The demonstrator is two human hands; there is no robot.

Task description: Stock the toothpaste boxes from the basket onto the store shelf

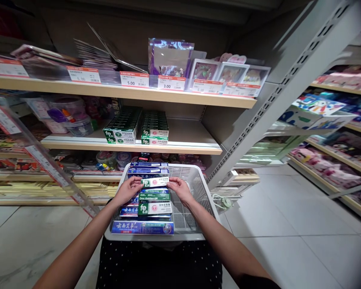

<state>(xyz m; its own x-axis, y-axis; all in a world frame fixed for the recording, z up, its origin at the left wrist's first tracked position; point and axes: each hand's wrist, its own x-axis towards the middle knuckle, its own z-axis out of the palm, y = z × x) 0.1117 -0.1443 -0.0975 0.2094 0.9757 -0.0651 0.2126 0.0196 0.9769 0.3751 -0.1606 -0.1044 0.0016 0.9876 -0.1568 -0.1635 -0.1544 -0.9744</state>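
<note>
Between my two hands is a green and white toothpaste box (155,182), held level over the basket. My left hand (128,190) pinches its left end, and my right hand (179,188) has fingers closed at its right end. Below it in the grey plastic basket (211,212) lie more green and white toothpaste boxes (155,208) on top of blue toothpaste boxes (142,228). The basket rests at my lap, and its right side shows bare mesh.
Ahead, a shelf (192,147) carries two stacked rows of green toothpaste boxes (120,127). Above it, another shelf (132,91) holds packets with price tags. A slanted grey upright (267,108) stands at right. Clear tubs (74,116) sit at left.
</note>
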